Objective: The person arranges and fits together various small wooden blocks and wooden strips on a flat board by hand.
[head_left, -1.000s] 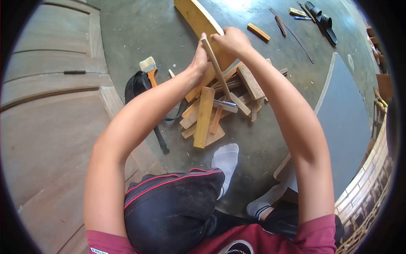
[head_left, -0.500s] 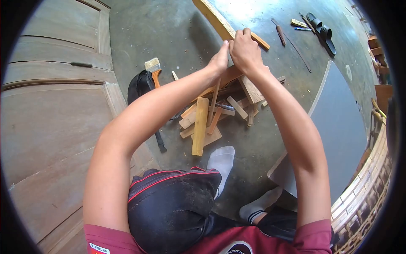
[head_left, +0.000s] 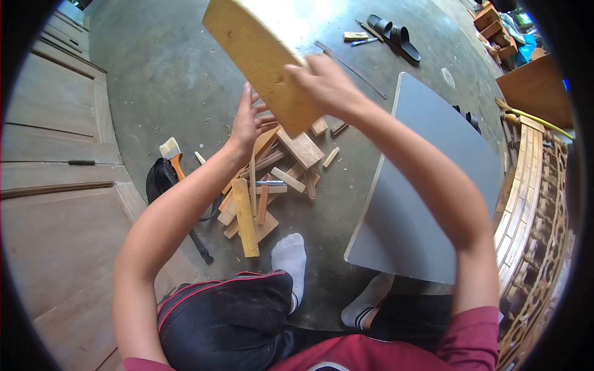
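Note:
My right hand (head_left: 327,86) grips a thick yellowish wooden board (head_left: 263,68) along its right edge, with the thumb on its broad face. The board is raised at a slant above the floor, and its lower end overlaps the wood pile in this view. By the board's lower left edge is my left hand (head_left: 249,120), open with the fingers spread. Below both hands lies a heap of wood offcuts, among them a long yellow strip (head_left: 245,216), a pale block (head_left: 301,148) and a short reddish stick (head_left: 263,205).
A paintbrush (head_left: 174,157) and a black bag (head_left: 162,179) lie left of the heap, beside wooden door panels (head_left: 55,142). On the right is a large grey panel (head_left: 427,185). Black sandals (head_left: 396,37) and a thin metal rod (head_left: 362,75) lie farther off.
The board has been lifted and turned, so its broad face shows. My left hand has come away from it and opened, while my right hand keeps hold. The view has swung right.

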The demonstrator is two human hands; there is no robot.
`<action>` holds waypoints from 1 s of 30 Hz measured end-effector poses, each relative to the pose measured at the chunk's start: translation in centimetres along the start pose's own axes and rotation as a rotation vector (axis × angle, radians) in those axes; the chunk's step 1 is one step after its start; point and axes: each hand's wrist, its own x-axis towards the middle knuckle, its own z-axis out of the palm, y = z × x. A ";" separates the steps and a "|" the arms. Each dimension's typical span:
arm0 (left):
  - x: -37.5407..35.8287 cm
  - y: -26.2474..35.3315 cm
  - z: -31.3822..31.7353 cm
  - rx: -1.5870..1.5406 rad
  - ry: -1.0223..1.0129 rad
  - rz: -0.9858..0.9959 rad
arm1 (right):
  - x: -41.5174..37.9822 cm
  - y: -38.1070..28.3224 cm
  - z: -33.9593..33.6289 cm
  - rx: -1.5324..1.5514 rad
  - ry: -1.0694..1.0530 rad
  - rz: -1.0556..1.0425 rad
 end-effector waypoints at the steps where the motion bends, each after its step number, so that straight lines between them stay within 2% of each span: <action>1: -0.6 1.2 0.8 -0.027 -0.035 0.048 | -2.7 -1.0 -2.5 0.238 -0.084 0.093; 4: -3.1 4.1 3.5 -0.079 -0.189 0.218 | -10.6 -1.3 -7.9 0.487 -0.104 0.170; 5: -4.3 4.8 4.5 -0.105 -0.273 0.187 | -13.7 -1.4 -9.6 0.594 -0.108 0.199; 7: -6.5 6.1 6.8 -0.154 -0.469 0.134 | -19.0 1.3 -12.4 0.567 -0.135 0.255; 9: -10.2 5.8 10.2 0.122 -0.394 0.039 | -23.6 1.8 -14.7 0.594 -0.189 0.339; 11: -11.1 5.4 12.2 0.136 -0.537 -0.005 | -25.8 2.9 -15.1 0.470 -0.124 0.196; 12: -11.6 5.5 13.2 0.185 -0.576 -0.057 | -26.1 3.0 -15.2 0.317 -0.064 0.224; 15: -12.3 4.7 16.4 0.268 -0.729 -0.180 | -25.4 3.7 -16.1 0.157 0.089 0.203; 18: -12.1 4.0 20.3 0.457 -0.836 -0.166 | -25.4 7.1 -15.7 -0.085 0.353 0.096; 21: -10.8 2.0 24.2 0.507 -0.894 -0.179 | -26.9 10.7 -17.9 -0.202 0.345 0.315; 23: -10.4 -0.5 26.8 0.492 -0.902 -0.122 | -28.3 11.5 -19.5 -0.266 0.318 0.412; 26: -11.7 -2.6 30.1 0.647 -0.910 0.017 | -30.4 13.4 -21.6 -0.375 0.291 0.509; 29: -13.5 -2.9 31.6 0.658 -0.912 0.074 | -30.8 13.0 -24.3 -0.586 0.086 0.848; 30: -14.0 -3.2 31.7 0.605 -0.937 0.058 | -31.1 14.0 -24.3 -0.703 0.203 0.799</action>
